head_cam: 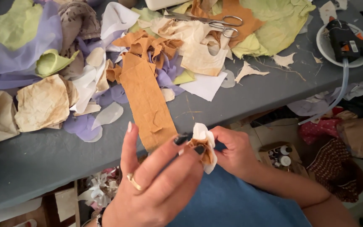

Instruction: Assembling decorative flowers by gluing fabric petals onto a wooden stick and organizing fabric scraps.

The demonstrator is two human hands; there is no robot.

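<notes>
**A:** What is closest to the camera?

**B:** The person's left hand, low in the middle, with a gold ring and dark nails. Its thumb and forefinger are pinched shut on a small paper flower, white outside and tan-brown within. The right hand comes in from the right, fingers curled closed on the flower's other side. The flower is held in the air over a blue lap, just off the front edge of the bench.

**A:** Which step does this look like?

**B:** By my reading, petals are being pressed and shaped around the centre. Any further move would call for a light, steady pinch, since thin paper crushes easily.

**A:** What about edges and open room?

**B:** The grey bench runs slantwise across the view. A long orange paper strip reaches its front edge, right beside the left hand. Behind lie heaped paper scraps in cream, lilac, green and white, with scissors at the far side. A black glue gun rests on a white dish to the right, its cord hanging over the edge. The bare stretch of bench lies front left and right of the strip.
</notes>
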